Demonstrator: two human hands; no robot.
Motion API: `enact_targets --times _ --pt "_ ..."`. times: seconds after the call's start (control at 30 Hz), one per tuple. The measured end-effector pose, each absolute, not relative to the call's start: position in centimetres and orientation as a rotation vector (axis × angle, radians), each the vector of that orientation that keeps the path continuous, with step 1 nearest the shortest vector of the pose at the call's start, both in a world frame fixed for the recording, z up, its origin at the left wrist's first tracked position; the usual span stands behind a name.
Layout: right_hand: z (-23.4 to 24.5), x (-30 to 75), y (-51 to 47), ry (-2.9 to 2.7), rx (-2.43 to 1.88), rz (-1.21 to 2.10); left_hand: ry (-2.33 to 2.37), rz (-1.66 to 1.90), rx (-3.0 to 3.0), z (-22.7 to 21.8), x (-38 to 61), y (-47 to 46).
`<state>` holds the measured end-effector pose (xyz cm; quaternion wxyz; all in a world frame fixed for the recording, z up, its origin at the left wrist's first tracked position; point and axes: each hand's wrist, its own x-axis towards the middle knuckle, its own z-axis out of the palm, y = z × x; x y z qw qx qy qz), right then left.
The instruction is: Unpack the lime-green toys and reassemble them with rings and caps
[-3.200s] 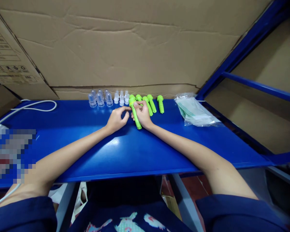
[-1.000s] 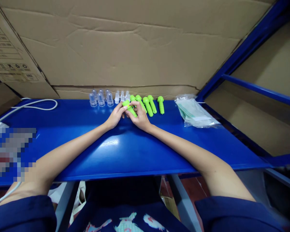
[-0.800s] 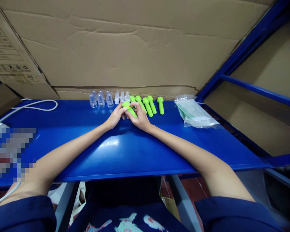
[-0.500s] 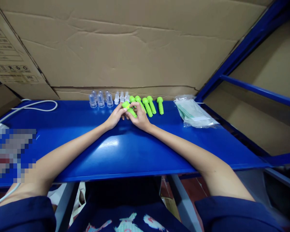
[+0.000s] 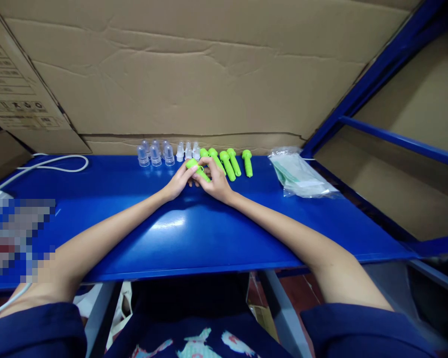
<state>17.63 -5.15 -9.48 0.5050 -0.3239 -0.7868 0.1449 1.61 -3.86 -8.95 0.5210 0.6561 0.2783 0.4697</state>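
Both hands are closed around one bright green plastic handle (image 5: 202, 173) with a wide rounded head and a narrower stem. My left hand (image 5: 178, 182) grips it at the head, thumb on top. My right hand (image 5: 215, 181) wraps the stem, its fingers bent over the far side. Part of the piece is hidden by the fingers. Just behind and right of my hands lie several like green handles (image 5: 228, 165). Small clear caps (image 5: 188, 151) stand in a group behind my left hand, and larger clear domed caps (image 5: 156, 154) are farther left.
A clear plastic bag (image 5: 302, 174) with pale green and white contents lies at the right on the blue table (image 5: 194, 243). Cardboard (image 5: 194, 74) walls the back. A white cable (image 5: 59, 164) loops at the left, and a blue frame (image 5: 358, 84) rises at the right.
The green handle has turned in my hands: its head, which showed a flat face with a yellowish band, now shows a smooth rounded side. The hands have hardly moved.
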Motion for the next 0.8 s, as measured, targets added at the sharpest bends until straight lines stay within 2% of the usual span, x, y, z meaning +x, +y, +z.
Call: enact_targets --times 0.47,0.8 --pt "-9.94 17.61 -4.98 -1.908 -0.839 0.291 0.678 1.158 1.520 -8.74 1.61 -3.73" --pt "-9.49 17.74 -4.66 -1.990 -0.824 0.105 0.752 1.128 1.464 -8.62 1.72 -3.47"
